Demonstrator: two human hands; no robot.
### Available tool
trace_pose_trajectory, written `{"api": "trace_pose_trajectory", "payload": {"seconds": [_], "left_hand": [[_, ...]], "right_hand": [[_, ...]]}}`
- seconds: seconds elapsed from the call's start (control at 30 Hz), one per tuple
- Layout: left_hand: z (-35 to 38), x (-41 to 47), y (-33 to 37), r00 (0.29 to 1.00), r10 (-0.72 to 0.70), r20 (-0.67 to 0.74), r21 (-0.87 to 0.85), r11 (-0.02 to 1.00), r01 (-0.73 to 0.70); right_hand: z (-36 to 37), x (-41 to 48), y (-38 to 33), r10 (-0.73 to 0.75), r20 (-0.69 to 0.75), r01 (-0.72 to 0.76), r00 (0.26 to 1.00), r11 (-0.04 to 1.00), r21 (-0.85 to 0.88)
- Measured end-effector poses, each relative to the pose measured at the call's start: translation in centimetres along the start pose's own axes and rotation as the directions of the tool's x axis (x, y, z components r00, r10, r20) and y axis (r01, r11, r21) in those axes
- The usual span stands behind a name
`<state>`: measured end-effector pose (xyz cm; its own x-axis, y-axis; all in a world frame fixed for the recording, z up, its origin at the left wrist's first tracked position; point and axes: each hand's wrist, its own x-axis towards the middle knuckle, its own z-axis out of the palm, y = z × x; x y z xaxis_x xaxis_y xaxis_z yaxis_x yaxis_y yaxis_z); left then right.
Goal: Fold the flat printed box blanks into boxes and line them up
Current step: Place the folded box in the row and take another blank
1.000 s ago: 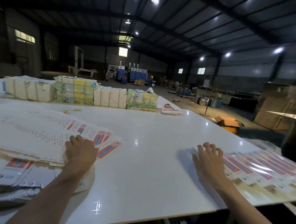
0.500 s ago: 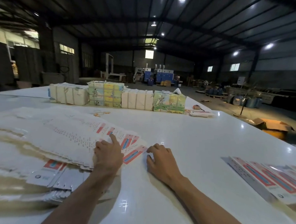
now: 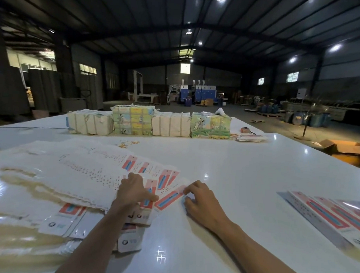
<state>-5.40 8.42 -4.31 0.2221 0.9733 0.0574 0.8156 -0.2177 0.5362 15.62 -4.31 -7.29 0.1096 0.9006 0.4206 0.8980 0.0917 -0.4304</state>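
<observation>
A fanned stack of flat white box blanks with red and blue print lies on the left of the white table. My left hand rests flat on the stack's right end, thumb stretched toward the outermost blank. My right hand pinches that blank's right edge with curled fingertips. A row of folded red-and-blue boxes lies side by side at the right.
Four wrapped bundles stand in a row at the table's far side, with a small pile of blanks and loose rubber bands nearby. An open orange carton sits on the floor past the right edge.
My right hand has left the row of boxes on the right and crossed to the stack, where it now pinches the outermost blank. My view has swung left.
</observation>
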Motion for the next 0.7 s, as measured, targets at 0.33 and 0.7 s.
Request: {"api": "trace_pose_trajectory", "payload": {"seconds": [0.33,0.7], "left_hand": [[-0.7,0.2,1.2,0.986,0.144,0.081,-0.291,0.950,-0.115],[4.9,-2.6,5.5,0.866,0.381,0.325,-0.726,0.687,-0.030]], "right_hand": [[-0.4,0.0,0.3,-0.017,-0.024,0.019,1.000,0.996,0.082],[-3.2,1.0,-0.5,0.164,-0.277,-0.052,0.947,0.927,0.372]]}}
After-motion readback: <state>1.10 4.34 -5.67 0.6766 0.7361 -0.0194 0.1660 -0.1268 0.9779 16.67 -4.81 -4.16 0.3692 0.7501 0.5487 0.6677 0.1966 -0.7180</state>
